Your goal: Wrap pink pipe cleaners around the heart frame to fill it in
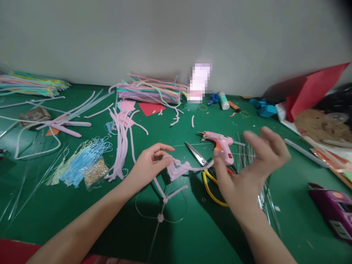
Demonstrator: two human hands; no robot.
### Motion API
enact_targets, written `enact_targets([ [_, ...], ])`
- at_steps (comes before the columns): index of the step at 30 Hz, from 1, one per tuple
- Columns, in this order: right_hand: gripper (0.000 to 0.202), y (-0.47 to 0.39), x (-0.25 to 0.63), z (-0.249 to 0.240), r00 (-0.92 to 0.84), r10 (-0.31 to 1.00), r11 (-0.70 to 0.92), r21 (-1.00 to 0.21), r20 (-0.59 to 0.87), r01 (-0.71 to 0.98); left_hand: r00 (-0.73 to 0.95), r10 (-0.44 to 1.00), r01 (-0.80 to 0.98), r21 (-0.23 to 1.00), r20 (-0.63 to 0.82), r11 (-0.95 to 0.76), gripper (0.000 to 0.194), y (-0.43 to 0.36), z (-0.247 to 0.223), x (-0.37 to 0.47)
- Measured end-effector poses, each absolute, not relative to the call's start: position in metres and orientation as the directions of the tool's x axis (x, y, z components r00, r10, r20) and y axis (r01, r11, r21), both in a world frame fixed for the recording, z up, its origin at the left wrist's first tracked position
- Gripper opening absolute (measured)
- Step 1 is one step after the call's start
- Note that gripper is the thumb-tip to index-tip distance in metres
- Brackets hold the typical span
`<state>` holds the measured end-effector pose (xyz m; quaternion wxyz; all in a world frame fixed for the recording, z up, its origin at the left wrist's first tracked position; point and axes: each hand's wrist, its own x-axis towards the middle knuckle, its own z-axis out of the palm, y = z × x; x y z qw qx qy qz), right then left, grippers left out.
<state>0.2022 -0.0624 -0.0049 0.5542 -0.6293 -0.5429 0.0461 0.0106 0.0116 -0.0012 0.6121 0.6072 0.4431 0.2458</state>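
Left hand (150, 161) pinches the folded lilac pipe cleaner (180, 171); right hand (244, 183), blurred, spreads its fingers apart near the pink glue gun (227, 147)

Green tabletop (170, 128): centre, left hand (150, 163) pinching a lilac pipe-cleaner form (178, 171); right of centre, right hand (250, 172), blurred, fingers spread, near a pink glue gun (224, 143) and yellow-handled scissors (196, 154); left, blue tassels (78, 161) and bagged gold beads (95, 174); upper centre, multicoloured pipe-cleaner bundle (151, 90).

Pipe-cleaner piece (180, 173) between tassels (78, 167) and scissors (202, 160), glue gun (219, 139) behind scissors.
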Motion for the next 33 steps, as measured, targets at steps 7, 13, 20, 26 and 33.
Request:
enact_targets([
  [7,0.007,-0.059,0.182,-0.004,0.037,0.892,0.222,-0.507,0.451,0.833,0.514,0.836,0.214,0.973,-0.191,0.091,0.025,0.007,-0.001,0.014],
  [13,0.005,-0.057,0.190,-0.002,0.033,0.963,0.162,-0.674,0.267,0.721,0.591,0.794,0.220,0.975,-0.144,0.014,0.027,0.003,0.004,0.015],
  [20,0.006,-0.059,0.202,0.015,-0.087,0.996,0.059,-0.786,0.006,0.615,0.690,0.712,0.233,0.971,-0.129,-0.049,0.029,-0.002,0.010,0.017],
  [26,0.011,-0.055,0.207,0.018,-0.229,0.961,-0.037,-0.897,-0.152,0.441,0.724,0.667,0.195,0.980,-0.176,0.047,0.028,-0.002,0.007,0.017],
  [33,0.009,-0.048,0.208,0.019,-0.327,0.886,-0.273,-0.939,-0.330,0.208,0.722,0.684,0.192,0.918,0.107,-0.346,0.009,-0.005,0.010,0.011],
])
